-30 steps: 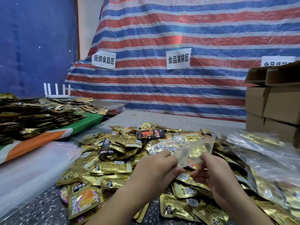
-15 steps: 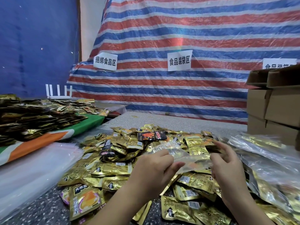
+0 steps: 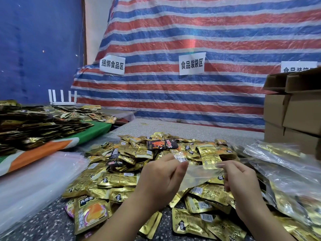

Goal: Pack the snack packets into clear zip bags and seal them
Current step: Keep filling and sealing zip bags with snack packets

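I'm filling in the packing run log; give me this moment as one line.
step: opening bag | left hand: pinches clear zip bag | right hand: pinches its other edge | bag: empty, unsealed | gold snack packets: loose on table

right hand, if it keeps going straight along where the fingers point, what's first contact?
Likely the left hand: the right hand points left along the clear zip bag both pinch. Depth is unclear.

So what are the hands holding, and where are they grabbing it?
Both hands hold one clear zip bag by its top edge: the left hand pinches the left end, the right hand pinches the right end.
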`<state>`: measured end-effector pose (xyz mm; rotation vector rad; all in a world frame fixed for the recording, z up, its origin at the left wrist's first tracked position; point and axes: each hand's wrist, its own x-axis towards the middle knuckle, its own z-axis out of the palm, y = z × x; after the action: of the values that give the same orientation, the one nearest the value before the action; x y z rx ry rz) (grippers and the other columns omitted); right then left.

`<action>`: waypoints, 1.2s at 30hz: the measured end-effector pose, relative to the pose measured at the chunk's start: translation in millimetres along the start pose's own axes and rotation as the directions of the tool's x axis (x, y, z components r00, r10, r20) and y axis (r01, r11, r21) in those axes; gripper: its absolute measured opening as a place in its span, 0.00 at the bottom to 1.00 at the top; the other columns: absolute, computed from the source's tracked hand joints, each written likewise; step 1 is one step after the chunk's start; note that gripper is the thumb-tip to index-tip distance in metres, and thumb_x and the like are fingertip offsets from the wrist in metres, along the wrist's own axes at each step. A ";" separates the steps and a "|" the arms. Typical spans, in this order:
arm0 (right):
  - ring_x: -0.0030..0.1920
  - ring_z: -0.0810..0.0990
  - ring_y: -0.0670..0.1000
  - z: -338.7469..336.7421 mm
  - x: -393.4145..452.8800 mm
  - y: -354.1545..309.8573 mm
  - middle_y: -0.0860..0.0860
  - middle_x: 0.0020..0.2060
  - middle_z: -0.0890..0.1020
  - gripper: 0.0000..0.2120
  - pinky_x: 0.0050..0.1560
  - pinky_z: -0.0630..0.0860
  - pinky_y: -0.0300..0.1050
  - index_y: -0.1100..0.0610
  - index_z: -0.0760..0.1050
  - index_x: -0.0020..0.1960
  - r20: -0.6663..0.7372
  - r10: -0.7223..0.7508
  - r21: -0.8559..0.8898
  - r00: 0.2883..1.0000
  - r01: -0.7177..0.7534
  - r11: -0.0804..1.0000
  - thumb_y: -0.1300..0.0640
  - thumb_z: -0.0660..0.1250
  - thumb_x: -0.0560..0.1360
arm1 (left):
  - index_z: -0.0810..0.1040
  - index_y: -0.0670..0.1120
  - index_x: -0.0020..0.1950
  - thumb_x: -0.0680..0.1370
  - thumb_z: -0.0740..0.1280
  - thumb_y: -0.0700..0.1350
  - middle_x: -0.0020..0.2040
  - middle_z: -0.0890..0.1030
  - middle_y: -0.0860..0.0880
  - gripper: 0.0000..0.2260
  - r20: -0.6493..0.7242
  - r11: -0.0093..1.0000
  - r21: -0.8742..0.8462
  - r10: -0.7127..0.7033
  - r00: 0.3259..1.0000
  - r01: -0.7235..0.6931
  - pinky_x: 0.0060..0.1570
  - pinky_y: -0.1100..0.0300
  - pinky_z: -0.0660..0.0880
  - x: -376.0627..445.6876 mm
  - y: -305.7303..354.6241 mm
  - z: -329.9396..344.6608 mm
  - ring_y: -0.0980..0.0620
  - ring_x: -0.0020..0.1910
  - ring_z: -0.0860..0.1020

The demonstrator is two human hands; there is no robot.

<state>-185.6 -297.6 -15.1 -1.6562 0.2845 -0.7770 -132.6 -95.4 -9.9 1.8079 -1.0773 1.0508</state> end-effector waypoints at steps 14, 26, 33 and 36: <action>0.29 0.65 0.48 0.3 4.3 -4.1 0.43 0.20 0.69 0.30 0.35 0.61 0.45 0.60 0.82 0.41 0.089 0.036 -0.064 0.995 -0.031 0.997 0.41 0.52 0.83 | 0.66 0.43 0.28 0.80 0.54 0.62 0.28 0.67 0.51 0.28 0.068 0.957 -0.222 -0.176 0.982 0.187 0.32 0.65 0.62 6.8 -20.2 -3.9 0.58 0.29 0.66; 0.39 0.79 0.56 9.7 120.9 -1.2 0.57 0.37 0.82 0.13 0.37 0.72 0.46 0.61 0.77 0.44 0.062 -0.010 -0.742 0.998 0.053 0.668 0.51 0.64 0.78 | 0.66 0.49 0.29 0.80 0.52 0.65 0.26 0.66 0.55 0.27 0.116 0.946 -0.251 -0.180 0.977 0.205 0.31 0.61 0.64 2.1 -26.6 2.7 0.58 0.28 0.67; 0.38 0.77 0.50 31.1 138.6 7.8 0.50 0.39 0.78 0.27 0.33 0.72 0.42 0.60 0.75 0.63 0.126 0.129 -0.926 0.984 0.070 0.370 0.38 0.67 0.76 | 0.65 0.45 0.29 0.81 0.53 0.65 0.28 0.68 0.48 0.29 0.114 0.941 -0.259 -0.194 0.974 0.218 0.31 0.55 0.64 0.8 -28.1 2.4 0.55 0.27 0.65; 0.39 0.78 0.49 34.1 136.9 5.7 0.49 0.40 0.77 0.25 0.31 0.70 0.42 0.60 0.75 0.61 0.140 0.179 -0.951 0.974 0.081 0.300 0.41 0.69 0.75 | 0.65 0.45 0.29 0.80 0.52 0.66 0.28 0.68 0.48 0.29 0.119 0.937 -0.260 -0.209 0.971 0.234 0.31 0.55 0.63 1.4 -27.6 1.9 0.55 0.27 0.65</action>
<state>-61.0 -351.7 23.2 -2.8661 0.7529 -0.2927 -106.4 -87.9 -14.8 1.7171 -0.9892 0.6578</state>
